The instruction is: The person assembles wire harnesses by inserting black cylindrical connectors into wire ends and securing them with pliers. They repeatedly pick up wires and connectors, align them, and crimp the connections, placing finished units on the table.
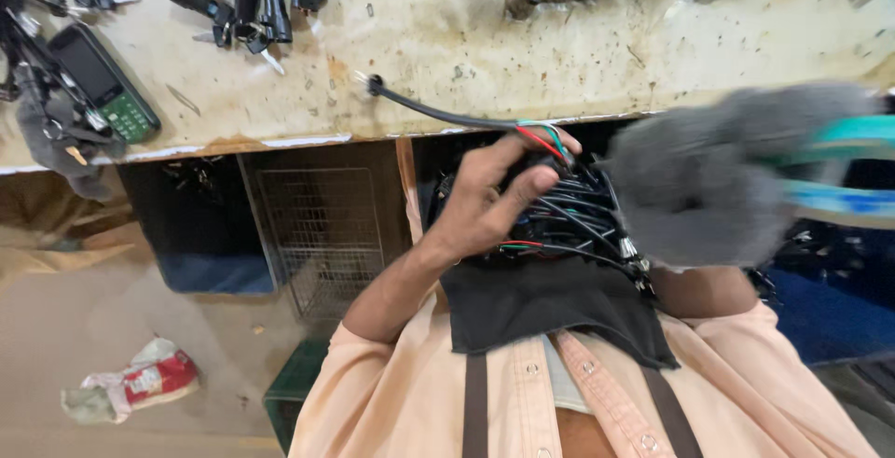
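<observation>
Wires (569, 220), a dense black bundle with a few red, green and white strands, are held against the person's chest, just under the desk (447, 57) edge. One black cable (438, 113) is seen running from the bundle up onto the desk, its bare end resting there. The bundle looks loose and tangled, so the handling seems to be midway, with most strands not yet sorted; this is a judgement only. The left hand (489, 201) is raised from a bent elbow, palm toward the bundle, its fingers (531, 178) curled closed around the top strands. The right hand is hidden behind a blurred grey fuzzy object (709, 183) close to the camera, so its grip cannot be told. Keys (252, 1) with black heads and a phone (103, 80) are laid on the desk's left side. A crumpled wrapper (130, 385) is seen on the floor below.
</observation>
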A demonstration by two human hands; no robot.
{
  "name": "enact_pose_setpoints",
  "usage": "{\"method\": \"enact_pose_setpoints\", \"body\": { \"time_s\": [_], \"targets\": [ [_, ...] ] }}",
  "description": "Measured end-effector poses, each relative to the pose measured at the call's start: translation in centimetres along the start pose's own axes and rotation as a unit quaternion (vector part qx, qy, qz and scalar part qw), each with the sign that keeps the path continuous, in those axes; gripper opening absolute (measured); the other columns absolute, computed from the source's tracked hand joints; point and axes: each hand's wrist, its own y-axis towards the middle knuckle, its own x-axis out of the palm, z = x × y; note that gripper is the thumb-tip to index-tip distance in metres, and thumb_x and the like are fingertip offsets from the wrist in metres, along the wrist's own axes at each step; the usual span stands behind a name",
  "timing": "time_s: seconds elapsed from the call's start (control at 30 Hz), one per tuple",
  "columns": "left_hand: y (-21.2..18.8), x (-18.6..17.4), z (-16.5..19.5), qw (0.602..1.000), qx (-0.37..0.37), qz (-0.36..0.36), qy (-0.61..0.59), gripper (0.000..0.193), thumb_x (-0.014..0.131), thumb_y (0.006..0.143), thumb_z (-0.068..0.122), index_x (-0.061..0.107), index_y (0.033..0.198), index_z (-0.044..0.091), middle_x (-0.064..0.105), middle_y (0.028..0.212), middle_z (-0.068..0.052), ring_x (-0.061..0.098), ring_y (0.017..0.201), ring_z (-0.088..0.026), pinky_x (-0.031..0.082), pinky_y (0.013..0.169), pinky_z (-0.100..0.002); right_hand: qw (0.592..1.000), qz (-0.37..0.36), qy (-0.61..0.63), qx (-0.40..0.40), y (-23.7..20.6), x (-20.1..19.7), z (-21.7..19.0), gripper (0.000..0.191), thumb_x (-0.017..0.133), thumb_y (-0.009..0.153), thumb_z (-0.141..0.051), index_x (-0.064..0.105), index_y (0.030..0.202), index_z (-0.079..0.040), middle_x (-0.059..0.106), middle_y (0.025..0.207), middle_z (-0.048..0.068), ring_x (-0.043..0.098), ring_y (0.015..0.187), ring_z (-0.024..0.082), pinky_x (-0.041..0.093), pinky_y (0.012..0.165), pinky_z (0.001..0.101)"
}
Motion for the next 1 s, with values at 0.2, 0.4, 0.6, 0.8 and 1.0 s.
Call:
{"method": "enact_pose_setpoints", "body": {
  "time_s": [0.2, 0.4, 0.6, 0.8, 1.0],
  "targets": [
    [0.0, -0.3, -1.0, 0.98, 0.038, 0.038, 0.194, 0.03, 0.071, 0.104, 0.018, 0.062, 0.128, 0.002, 0.071, 0.121, -0.015, 0.074, 0.104, -0.028, 0.057, 0.091, -0.031, 0.841, -0.23, -0.478, -0.105, 1.2, 1.0, -0.5, 0.01, 0.069, 0.097, 0.0, 0.063, 0.105, -0.001, 0.067, 0.092, 0.009, 0.067, 0.08, 0.023, 0.054, 0.074, 0.0333],
    [-0.8, 0.1, -2.6, 0.987, 0.01, 0.048, 0.152, 0.03, 0.071, 0.104, 0.017, 0.063, 0.127, 0.0, 0.073, 0.119, -0.015, 0.076, 0.097, -0.027, 0.059, 0.086, -0.032, 0.922, -0.075, -0.379, -0.001, 0.6, -0.1, 0.9, 0.006, 0.058, 0.093, -0.004, 0.06, 0.099, -0.003, 0.057, 0.084, 0.009, 0.056, 0.072, 0.023, 0.045, 0.064, 0.0322],
    [-0.6, 0.0, -0.8, 0.993, 0.069, 0.007, 0.09, 0.035, 0.072, 0.105, 0.02, 0.061, 0.134, 0.004, 0.072, 0.116, -0.014, 0.076, 0.101, -0.028, 0.06, 0.09, -0.032, 0.955, 0.056, 0.261, 0.125, -1.5, -0.2, 2.9, 0.003, 0.059, 0.096, -0.007, 0.058, 0.098, -0.006, 0.055, 0.082, 0.007, 0.052, 0.069, 0.019, 0.043, 0.061, 0.0299],
    [0.2, -0.2, 0.2, 0.896, -0.062, -0.178, 0.403, 0.064, 0.066, 0.098, 0.014, 0.045, 0.158, 0.009, 0.071, 0.096, -0.014, 0.072, 0.077, -0.03, 0.056, 0.064, -0.041, 0.981, 0.065, -0.165, 0.078, 3.9, -2.8, 2.4, 0.013, 0.057, 0.099, -0.002, 0.057, 0.112, -0.006, 0.056, 0.092, 0.007, 0.053, 0.076, 0.017, 0.044, 0.063, 0.028],
    [5.2, -7.1, 1.0, 0.768, -0.171, -0.278, 0.551, 0.024, 0.058, 0.103, 0.024, 0.068, 0.124, 0.019, 0.072, 0.081, -0.013, 0.066, 0.066, -0.033, 0.052, 0.057, -0.051, 0.554, -0.164, -0.802, -0.149, 8.5, -9.9, -2.8, 0.023, 0.074, 0.099, 0.006, 0.061, 0.115, -0.002, 0.067, 0.106, 0.013, 0.069, 0.094, 0.028, 0.056, 0.076, 0.0371]
  ]
}}
